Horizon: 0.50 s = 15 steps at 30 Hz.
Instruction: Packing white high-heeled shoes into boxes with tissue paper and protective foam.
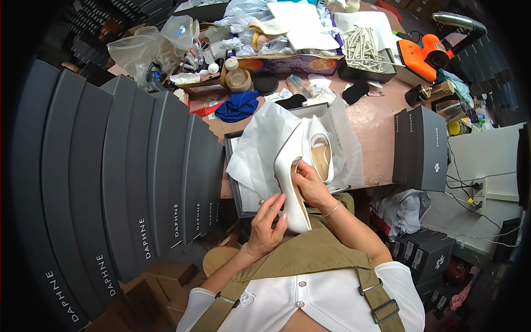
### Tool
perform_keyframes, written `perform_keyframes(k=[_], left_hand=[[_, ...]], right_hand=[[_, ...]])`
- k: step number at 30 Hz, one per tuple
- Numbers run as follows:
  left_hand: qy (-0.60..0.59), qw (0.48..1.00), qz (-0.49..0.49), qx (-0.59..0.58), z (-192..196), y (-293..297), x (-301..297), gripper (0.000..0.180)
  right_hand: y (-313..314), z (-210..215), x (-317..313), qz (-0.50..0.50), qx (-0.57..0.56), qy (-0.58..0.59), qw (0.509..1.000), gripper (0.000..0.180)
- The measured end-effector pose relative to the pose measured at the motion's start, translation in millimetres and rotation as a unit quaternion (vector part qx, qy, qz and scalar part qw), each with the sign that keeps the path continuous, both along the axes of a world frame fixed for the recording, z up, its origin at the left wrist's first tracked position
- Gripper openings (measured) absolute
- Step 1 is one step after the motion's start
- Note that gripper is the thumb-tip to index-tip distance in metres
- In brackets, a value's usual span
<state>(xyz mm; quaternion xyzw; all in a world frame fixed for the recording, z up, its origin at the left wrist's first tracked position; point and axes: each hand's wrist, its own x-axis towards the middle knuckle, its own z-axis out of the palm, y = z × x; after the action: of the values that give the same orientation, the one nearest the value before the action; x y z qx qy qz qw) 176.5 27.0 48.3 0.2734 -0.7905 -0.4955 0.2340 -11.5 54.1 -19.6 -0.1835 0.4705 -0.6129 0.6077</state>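
Note:
A white pointed pump (289,182) is held at an angle above an open shoebox, its toe pointing away from me and its heel end near my apron. My right hand (313,188) grips it at the foot opening, with the fingertips partly hidden inside. On the shoe's left side, the fingers and thumb of my left hand (266,229) press against it toward the back. The matching white pump (321,152) lies in the open dark shoebox (235,191) just beyond, on white tissue paper (257,144) that spreads over the box's edges.
Dark shoeboxes (127,177) stand in a tall row at my left; more boxes (423,149) sit at the table's right. Along the back are a carton (282,63), a tray of white sticks (364,50), an orange tool (420,58), a blue cloth (238,106) and a bottle (235,72).

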Motion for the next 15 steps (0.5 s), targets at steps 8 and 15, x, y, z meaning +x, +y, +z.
perform_keyframes(k=[8,15], left_hand=[[0.066,0.991,0.091,0.079,11,-8,-5,0.059],[0.061,0.973,0.037,0.218,8,3,-10,0.039]], right_hand=[[4,16,-2,-0.035,-0.039,-0.314,0.948,0.042],[6,19,-2,-0.012,-0.104,-0.396,0.912,0.045]])
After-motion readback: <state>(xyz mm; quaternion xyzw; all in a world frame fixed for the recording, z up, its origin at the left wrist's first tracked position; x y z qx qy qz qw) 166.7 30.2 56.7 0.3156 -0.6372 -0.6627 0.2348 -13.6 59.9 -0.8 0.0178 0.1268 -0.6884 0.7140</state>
